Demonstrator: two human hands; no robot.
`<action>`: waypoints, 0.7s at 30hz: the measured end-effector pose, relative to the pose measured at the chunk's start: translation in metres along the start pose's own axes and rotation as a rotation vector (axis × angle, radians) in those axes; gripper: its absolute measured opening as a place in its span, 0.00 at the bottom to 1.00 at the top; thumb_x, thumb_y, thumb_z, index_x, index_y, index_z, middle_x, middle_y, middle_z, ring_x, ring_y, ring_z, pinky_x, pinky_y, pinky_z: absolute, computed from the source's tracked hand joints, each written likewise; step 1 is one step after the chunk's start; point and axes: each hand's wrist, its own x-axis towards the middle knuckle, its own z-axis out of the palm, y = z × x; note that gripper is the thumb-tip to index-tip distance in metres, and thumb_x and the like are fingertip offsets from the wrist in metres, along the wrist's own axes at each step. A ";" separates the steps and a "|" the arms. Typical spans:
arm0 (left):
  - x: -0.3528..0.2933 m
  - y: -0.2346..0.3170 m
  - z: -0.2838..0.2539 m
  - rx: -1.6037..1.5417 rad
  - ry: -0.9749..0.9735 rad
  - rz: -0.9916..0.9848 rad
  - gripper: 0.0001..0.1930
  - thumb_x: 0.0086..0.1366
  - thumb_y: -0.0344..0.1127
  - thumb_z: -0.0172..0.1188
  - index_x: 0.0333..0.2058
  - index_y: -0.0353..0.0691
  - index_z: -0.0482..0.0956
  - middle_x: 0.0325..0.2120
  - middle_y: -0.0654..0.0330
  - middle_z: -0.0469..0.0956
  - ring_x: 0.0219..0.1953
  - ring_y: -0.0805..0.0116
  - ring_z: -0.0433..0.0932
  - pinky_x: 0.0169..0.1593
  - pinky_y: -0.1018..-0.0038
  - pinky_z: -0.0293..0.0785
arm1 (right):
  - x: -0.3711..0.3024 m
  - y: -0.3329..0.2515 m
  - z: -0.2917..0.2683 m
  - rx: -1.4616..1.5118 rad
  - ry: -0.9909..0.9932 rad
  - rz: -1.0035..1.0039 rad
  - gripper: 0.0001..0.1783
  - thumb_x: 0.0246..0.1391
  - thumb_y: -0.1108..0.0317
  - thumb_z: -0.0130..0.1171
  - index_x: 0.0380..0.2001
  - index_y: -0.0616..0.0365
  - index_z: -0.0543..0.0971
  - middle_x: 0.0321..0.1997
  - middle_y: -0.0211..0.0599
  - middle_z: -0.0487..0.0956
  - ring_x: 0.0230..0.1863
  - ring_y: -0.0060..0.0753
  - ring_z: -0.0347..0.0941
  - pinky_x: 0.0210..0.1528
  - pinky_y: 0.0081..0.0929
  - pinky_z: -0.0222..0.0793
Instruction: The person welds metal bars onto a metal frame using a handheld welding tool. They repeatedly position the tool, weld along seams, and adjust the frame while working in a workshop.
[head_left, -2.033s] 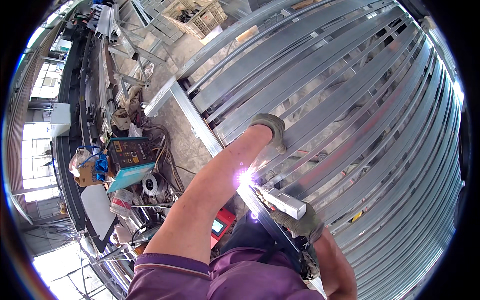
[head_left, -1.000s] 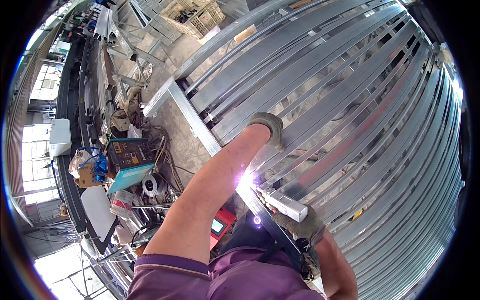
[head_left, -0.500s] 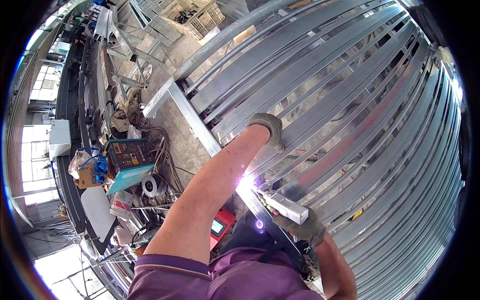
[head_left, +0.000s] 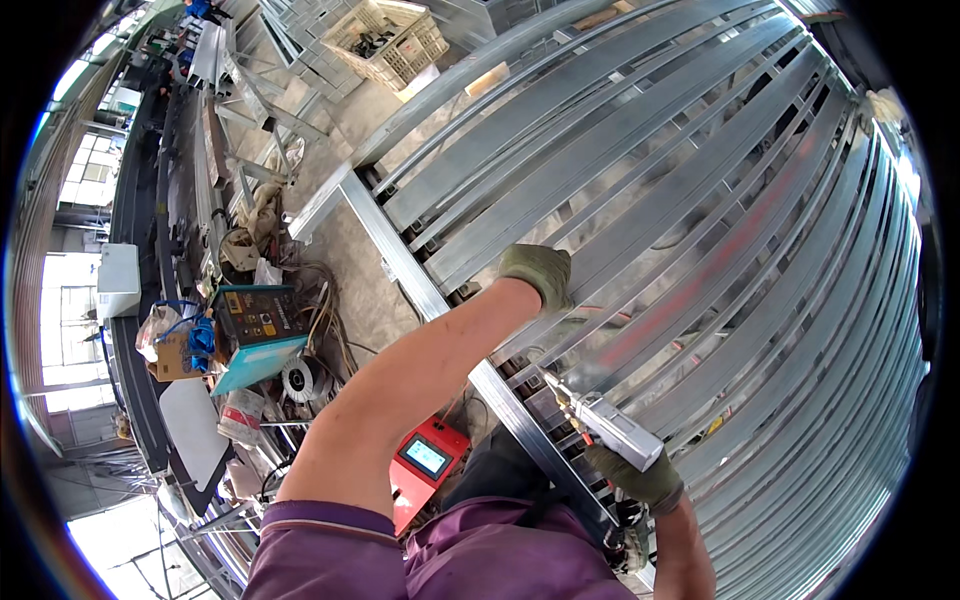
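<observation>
My left hand point(head_left: 537, 276), in an olive work glove, rests on a flat metal slat point(head_left: 620, 236) with its fingers curled over it; the fingertips are partly hidden. In my right hand point(head_left: 640, 478), gloved alike, is a boxy silver-white welding gun point(head_left: 622, 432). Its narrow nozzle points up and left toward the slat ends, just right of the square-tube frame rail point(head_left: 512, 402). No arc glows at the tip. The slats lie side by side in a wide metal panel, with narrow bars and gaps between them.
Left of the frame stand a red box with a lit screen point(head_left: 428, 457), a teal-and-black machine point(head_left: 262, 325) and a wire spool point(head_left: 299, 378). Cables point(head_left: 325, 300) lie on the floor. A beige crate point(head_left: 385, 45) sits at the far side. Red marking runs along one slat.
The bright arc at the frame rail has gone out. My right hand has drawn the welding gun to the right and nearer me. The left hand stays at nearly the same spot.
</observation>
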 end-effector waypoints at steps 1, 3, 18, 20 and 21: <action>-0.005 0.010 0.002 0.011 0.038 0.017 0.46 0.66 0.69 0.70 0.71 0.41 0.77 0.67 0.46 0.81 0.66 0.53 0.83 0.64 0.56 0.80 | -0.001 0.004 -0.004 -0.017 0.007 -0.024 0.22 0.63 0.66 0.81 0.58 0.60 0.88 0.49 0.34 0.92 0.47 0.21 0.87 0.50 0.26 0.83; -0.009 0.025 0.017 0.165 0.163 0.105 0.53 0.66 0.71 0.70 0.78 0.40 0.66 0.75 0.44 0.69 0.73 0.50 0.75 0.69 0.54 0.74 | -0.005 0.009 -0.007 -0.077 0.042 -0.060 0.24 0.62 0.63 0.82 0.58 0.59 0.88 0.48 0.35 0.93 0.47 0.22 0.88 0.49 0.27 0.84; 0.003 0.036 0.032 0.200 0.133 0.140 0.71 0.57 0.76 0.76 0.87 0.56 0.42 0.86 0.41 0.39 0.87 0.43 0.47 0.81 0.53 0.58 | 0.017 0.020 0.005 -0.012 -0.111 0.095 0.32 0.63 0.49 0.80 0.63 0.56 0.87 0.51 0.39 0.93 0.49 0.28 0.89 0.53 0.31 0.83; 0.003 0.037 0.031 0.194 0.136 0.135 0.71 0.57 0.76 0.76 0.87 0.56 0.42 0.87 0.41 0.39 0.87 0.43 0.47 0.81 0.53 0.58 | 0.023 0.022 0.007 -0.033 -0.147 0.136 0.32 0.63 0.49 0.80 0.63 0.56 0.86 0.52 0.38 0.92 0.51 0.28 0.88 0.54 0.30 0.83; 0.003 0.037 0.031 0.183 0.130 0.134 0.71 0.56 0.75 0.76 0.87 0.56 0.42 0.87 0.41 0.39 0.87 0.43 0.48 0.82 0.53 0.57 | 0.024 0.024 0.010 -0.035 -0.141 0.120 0.32 0.63 0.49 0.80 0.63 0.56 0.86 0.52 0.37 0.92 0.51 0.28 0.88 0.54 0.31 0.83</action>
